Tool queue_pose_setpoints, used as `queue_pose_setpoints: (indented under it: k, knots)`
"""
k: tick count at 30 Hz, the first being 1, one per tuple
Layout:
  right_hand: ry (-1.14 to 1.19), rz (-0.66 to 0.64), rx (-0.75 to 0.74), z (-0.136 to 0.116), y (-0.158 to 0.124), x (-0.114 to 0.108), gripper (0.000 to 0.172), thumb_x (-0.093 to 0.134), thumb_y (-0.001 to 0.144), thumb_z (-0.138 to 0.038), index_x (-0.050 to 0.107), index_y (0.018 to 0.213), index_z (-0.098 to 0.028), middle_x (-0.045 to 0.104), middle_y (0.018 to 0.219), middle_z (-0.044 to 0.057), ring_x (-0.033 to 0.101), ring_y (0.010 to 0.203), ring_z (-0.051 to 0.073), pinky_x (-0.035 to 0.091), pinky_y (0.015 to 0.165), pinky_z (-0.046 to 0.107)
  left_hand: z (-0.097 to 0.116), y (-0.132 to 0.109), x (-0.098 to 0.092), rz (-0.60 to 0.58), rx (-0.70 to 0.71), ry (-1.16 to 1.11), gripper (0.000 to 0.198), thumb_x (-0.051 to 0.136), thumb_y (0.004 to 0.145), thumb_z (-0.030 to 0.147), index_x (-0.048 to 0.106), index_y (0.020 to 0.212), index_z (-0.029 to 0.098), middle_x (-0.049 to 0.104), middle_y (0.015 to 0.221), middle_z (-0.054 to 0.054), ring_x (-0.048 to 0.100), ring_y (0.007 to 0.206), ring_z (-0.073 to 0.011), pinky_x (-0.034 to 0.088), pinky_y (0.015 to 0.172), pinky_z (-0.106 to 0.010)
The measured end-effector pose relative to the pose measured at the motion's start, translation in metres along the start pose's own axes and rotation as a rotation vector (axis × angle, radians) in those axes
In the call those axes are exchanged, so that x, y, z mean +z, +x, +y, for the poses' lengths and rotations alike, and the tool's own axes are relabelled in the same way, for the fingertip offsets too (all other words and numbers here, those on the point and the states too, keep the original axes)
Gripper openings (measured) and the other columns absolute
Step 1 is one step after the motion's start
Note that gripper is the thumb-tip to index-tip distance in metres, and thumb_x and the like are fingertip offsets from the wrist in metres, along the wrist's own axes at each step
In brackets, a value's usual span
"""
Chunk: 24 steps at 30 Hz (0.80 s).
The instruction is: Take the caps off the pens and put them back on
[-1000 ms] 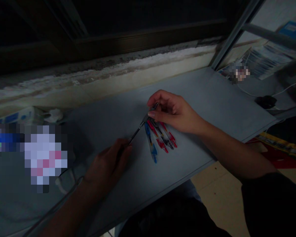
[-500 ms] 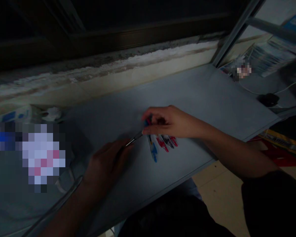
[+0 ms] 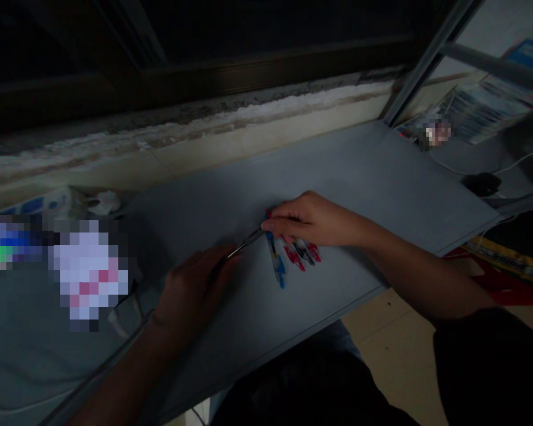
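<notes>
The left hand (image 3: 194, 278) is curled narrowly around the shaft of a slim dark tool with a metal tip (image 3: 249, 241), which points across toward the right hand (image 3: 316, 220). The right hand is also narrow, with its fingertips (image 3: 269, 225) drawn close together where the tool's tip meets the top of a small fan of blue and red pens (image 3: 288, 255). In the dim light, with the fingers covering that spot, it is impossible to tell whether they grip a pen or only rest against it.

The pens lie on a grey surface (image 3: 359, 171), well in from its front edge, with a window sill (image 3: 213, 121) beyond. Far to the right are a white cable (image 3: 453, 168) and printed papers (image 3: 484, 106).

The main risk lies in how close the tool's tip is to the fingertips: a small slip could jab the skin. The poor light makes that tip harder to judge. A careless knock could also scatter the fanned pens, and a rolling pen could cross the surface and drop to the tiled floor (image 3: 395, 349).
</notes>
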State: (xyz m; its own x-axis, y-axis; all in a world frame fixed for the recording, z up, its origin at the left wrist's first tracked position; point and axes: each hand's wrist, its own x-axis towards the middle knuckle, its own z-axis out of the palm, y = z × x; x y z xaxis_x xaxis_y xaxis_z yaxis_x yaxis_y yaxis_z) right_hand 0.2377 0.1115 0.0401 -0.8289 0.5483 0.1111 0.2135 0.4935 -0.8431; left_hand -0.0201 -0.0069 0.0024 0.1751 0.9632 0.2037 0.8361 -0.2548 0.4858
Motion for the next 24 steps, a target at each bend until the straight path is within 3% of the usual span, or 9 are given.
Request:
queue_pose_setpoints:
  k: [4, 6, 10, 13, 16, 19, 24]
  knots:
    - [0.008, 0.044, -0.069, 0.001, 0.001, 0.0, 0.029, 0.066, 0.099, -0.044, 0.062, 0.101, -0.016, 0.059, 0.073, -0.004, 0.05, 0.061, 0.009, 0.037, 0.061, 0.023, 0.002, 0.0, -0.002, -0.037, 0.012, -0.004, 0.049, 0.045, 0.105, 0.056, 0.076, 0.116, 0.019, 0.082, 0.093, -0.006, 0.076, 0.075, -0.0203, 0.059, 0.071, -0.028]
    - [-0.04, -0.016, -0.069, 0.003, 0.002, 0.003, 0.028, 0.055, 0.105, -0.041, 0.059, 0.09, -0.018, 0.058, 0.069, -0.004, 0.05, 0.06, 0.009, 0.038, 0.064, 0.023, 0.003, 0.0, -0.002, -0.025, 0.062, 0.042, 0.047, 0.044, 0.107, 0.053, 0.076, 0.115, 0.02, 0.082, 0.094, -0.007, 0.076, 0.077, -0.0209, 0.06, 0.074, -0.03]
    - [-0.051, -0.041, -0.033, 0.004, 0.004, 0.01, 0.042, 0.043, 0.11, -0.041, 0.05, 0.075, -0.02, 0.05, 0.057, -0.006, 0.047, 0.054, 0.009, 0.038, 0.064, 0.025, 0.006, -0.002, -0.004, 0.062, 0.204, 0.183, 0.038, 0.046, 0.108, 0.043, 0.077, 0.113, 0.021, 0.081, 0.092, -0.008, 0.076, 0.077, -0.0221, 0.059, 0.08, -0.035]
    - [0.073, -0.007, 0.076, 0.003, 0.005, 0.013, 0.046, 0.047, 0.107, -0.05, 0.052, 0.073, -0.019, 0.05, 0.053, -0.006, 0.05, 0.053, 0.009, 0.04, 0.063, 0.025, 0.011, -0.004, -0.008, 0.11, 0.245, 0.154, 0.031, 0.052, 0.108, 0.035, 0.07, 0.129, 0.022, 0.079, 0.088, -0.004, 0.073, 0.072, -0.0187, 0.058, 0.077, -0.033]
    - [0.217, 0.071, 0.19, 0.004, 0.006, 0.013, 0.048, 0.056, 0.102, -0.056, 0.055, 0.073, -0.018, 0.055, 0.053, -0.005, 0.048, 0.05, 0.008, 0.037, 0.056, 0.024, 0.018, -0.006, -0.009, -0.011, 0.365, -0.007, 0.037, 0.054, 0.108, 0.031, 0.059, 0.143, 0.023, 0.078, 0.101, -0.005, 0.075, 0.087, -0.0177, 0.06, 0.08, -0.029]
    - [0.307, 0.091, 0.235, 0.004, 0.006, 0.014, 0.049, 0.066, 0.095, -0.056, 0.053, 0.068, -0.018, 0.055, 0.052, -0.006, 0.042, 0.047, 0.006, 0.031, 0.049, 0.022, 0.023, -0.011, -0.005, -0.197, 0.528, -0.098, 0.032, 0.053, 0.109, 0.033, 0.061, 0.138, 0.024, 0.076, 0.111, -0.006, 0.074, 0.103, -0.0188, 0.062, 0.089, -0.03]
    - [0.415, 0.047, 0.242, -0.004, 0.005, 0.023, 0.048, 0.076, 0.088, -0.052, 0.051, 0.067, -0.018, 0.055, 0.053, -0.006, 0.042, 0.046, 0.005, 0.031, 0.046, 0.021, 0.027, -0.018, 0.001, -0.19, 0.627, -0.065, 0.019, 0.055, 0.108, 0.035, 0.068, 0.11, 0.021, 0.074, 0.089, -0.003, 0.073, 0.079, -0.0164, 0.061, 0.068, -0.026]
